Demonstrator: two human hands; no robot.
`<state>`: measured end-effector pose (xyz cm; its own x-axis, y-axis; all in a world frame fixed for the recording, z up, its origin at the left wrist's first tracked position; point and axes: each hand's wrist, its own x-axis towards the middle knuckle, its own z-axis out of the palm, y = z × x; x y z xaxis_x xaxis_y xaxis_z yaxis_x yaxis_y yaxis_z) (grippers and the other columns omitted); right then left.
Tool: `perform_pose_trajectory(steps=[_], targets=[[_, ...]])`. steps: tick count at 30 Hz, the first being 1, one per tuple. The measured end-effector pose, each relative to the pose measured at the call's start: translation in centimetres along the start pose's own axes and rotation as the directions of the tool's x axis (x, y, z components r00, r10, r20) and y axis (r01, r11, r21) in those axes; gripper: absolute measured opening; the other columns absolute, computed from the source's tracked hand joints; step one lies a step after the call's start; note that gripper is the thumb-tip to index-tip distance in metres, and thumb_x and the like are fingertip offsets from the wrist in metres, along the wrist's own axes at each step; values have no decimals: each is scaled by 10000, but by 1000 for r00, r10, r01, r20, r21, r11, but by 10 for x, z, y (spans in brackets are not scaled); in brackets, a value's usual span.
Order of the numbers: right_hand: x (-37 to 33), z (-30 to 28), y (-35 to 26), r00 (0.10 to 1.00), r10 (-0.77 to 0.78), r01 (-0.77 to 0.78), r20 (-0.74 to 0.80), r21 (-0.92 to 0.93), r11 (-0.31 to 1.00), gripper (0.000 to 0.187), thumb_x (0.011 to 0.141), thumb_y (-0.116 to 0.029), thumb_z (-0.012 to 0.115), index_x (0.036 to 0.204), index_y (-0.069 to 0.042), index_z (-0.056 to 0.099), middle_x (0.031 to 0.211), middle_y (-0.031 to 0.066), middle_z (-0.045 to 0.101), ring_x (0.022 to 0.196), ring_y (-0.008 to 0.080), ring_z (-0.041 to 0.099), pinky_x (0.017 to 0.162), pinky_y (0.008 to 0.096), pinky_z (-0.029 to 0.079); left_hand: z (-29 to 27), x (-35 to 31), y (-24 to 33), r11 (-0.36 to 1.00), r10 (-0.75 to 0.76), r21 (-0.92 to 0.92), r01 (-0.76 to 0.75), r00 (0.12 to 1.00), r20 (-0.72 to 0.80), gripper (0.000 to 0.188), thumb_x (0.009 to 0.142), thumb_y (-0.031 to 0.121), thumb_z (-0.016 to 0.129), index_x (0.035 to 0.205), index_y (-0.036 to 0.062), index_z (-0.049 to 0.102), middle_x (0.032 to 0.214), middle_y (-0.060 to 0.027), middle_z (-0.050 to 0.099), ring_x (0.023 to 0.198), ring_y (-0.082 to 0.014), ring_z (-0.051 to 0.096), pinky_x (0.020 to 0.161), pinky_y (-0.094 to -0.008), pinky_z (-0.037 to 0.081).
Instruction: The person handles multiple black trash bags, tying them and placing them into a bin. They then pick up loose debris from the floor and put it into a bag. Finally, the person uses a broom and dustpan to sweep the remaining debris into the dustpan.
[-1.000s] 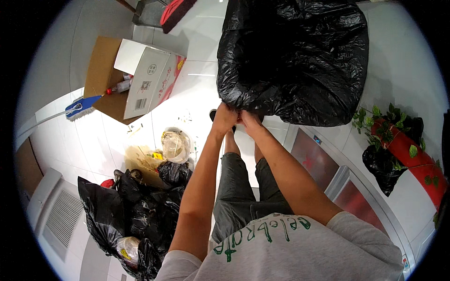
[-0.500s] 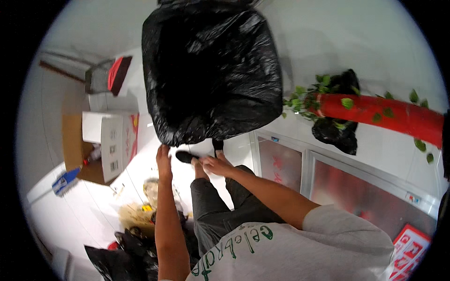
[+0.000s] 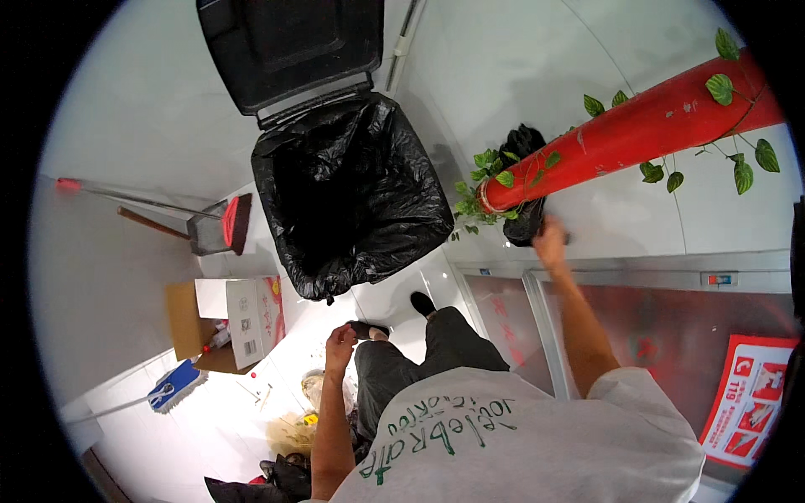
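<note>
A large bin with its black lid raised stands ahead of me, lined with a black bin bag whose edge folds over the rim. My left hand hangs below the bin's near edge, fingers loosely bent, with nothing visible in it. On the right, my right hand is at the lower side of a bunched black plastic bag by the wall. Blur over its fingers hides whether they grip the bag. A red pipe wound with leafy vine passes in front of part of that bag.
At the left are a broom with a dustpan, an open cardboard box holding bottles, and a blue mop head. Filled black bags lie low left. Metal-framed panels and a red-and-white sign are at right.
My right hand has moved from in front of my legs out to the bunched bag on the right. The left hand has dropped away from the liner's edge. The view has shifted, showing the raised lid.
</note>
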<state>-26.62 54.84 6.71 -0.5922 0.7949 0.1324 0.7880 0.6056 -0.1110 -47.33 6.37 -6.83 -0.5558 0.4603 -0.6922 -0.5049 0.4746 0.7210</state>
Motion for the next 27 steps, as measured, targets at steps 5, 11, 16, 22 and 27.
perform_pose_trajectory(steps=[5,11,16,22,27], targets=[[-163,32,-127,264,-849,471,457,707,527,248,831,-230,491,812,4,569,688,162,552,627,336,541,596,402,431,44,-63,48,998,61,15,-61,998,9,398,875,279,564,1158,2,520,981,-82,614,855,-150,586,744,-265,463],[-148,-55,-186,-256,-908,74,332,943,324,333,880,-281,505,871,43,579,803,187,600,717,280,583,671,355,463,144,-144,86,896,-129,-374,238,947,295,672,844,474,549,1317,27,382,1297,-146,426,1183,-206,402,983,-310,321],[-150,-58,-160,-172,-786,-213,593,757,618,404,880,-377,536,791,13,591,689,39,552,662,108,483,597,299,424,193,-189,26,767,-158,-630,120,987,-6,689,854,550,474,1245,-17,464,1194,-84,515,1084,-158,463,938,-292,348],[-160,-85,-199,149,-642,-865,752,414,284,292,896,-295,534,970,-19,594,924,34,608,807,113,575,677,257,473,221,-244,43,942,317,194,-274,917,-244,444,785,377,636,982,-18,579,988,-181,523,972,-317,496,863,-349,396],[-154,-192,-247,360,-712,-599,603,734,319,268,856,-326,598,777,-69,596,818,30,610,725,110,566,682,260,466,216,-258,-34,968,54,227,105,798,-600,265,753,238,623,915,28,628,943,-165,583,880,-353,560,792,-418,448]])
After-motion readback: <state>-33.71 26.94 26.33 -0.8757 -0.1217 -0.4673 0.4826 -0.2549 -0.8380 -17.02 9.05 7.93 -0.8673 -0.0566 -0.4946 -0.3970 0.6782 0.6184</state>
